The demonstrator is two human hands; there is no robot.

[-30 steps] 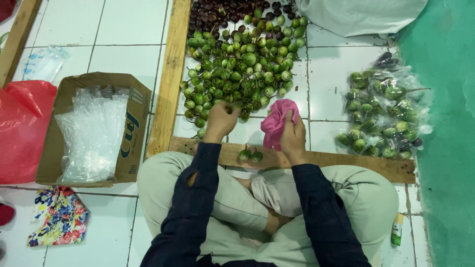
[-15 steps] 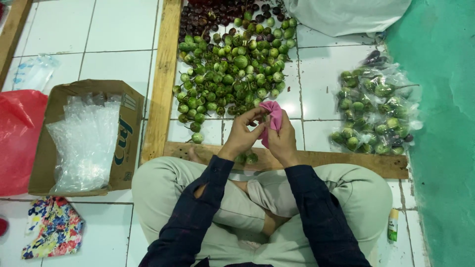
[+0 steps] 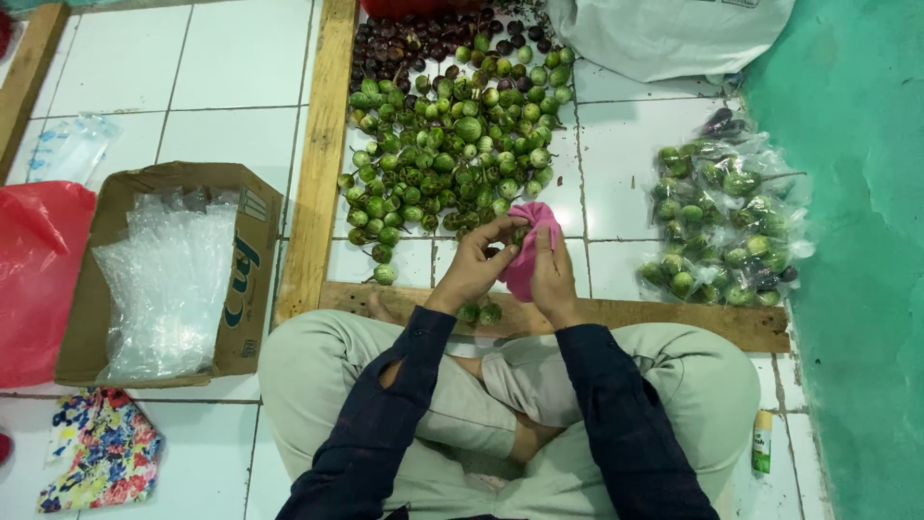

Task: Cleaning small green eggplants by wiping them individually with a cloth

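Observation:
My right hand (image 3: 551, 274) grips a pink cloth (image 3: 532, 236) held upright above the wooden plank (image 3: 674, 318). My left hand (image 3: 478, 260) is beside it, fingers pinched against the cloth; whatever small thing they hold is hidden. A heap of small round green eggplants (image 3: 452, 154) lies on the white tiles just beyond both hands, with dark purple ones (image 3: 414, 39) at its far end. Two green eggplants (image 3: 479, 312) rest on the plank under my left wrist.
Clear bags packed with green eggplants (image 3: 722, 226) lie at right beside a green wall. A cardboard box of clear plastic bags (image 3: 168, 279) sits at left, a red bag (image 3: 34, 279) past it. A long wooden plank (image 3: 322, 144) borders the heap. A white sack (image 3: 664, 34) is at top.
My left hand has come off the eggplant heap and moved right to meet the pink cloth. The right hand has lifted the cloth slightly toward it.

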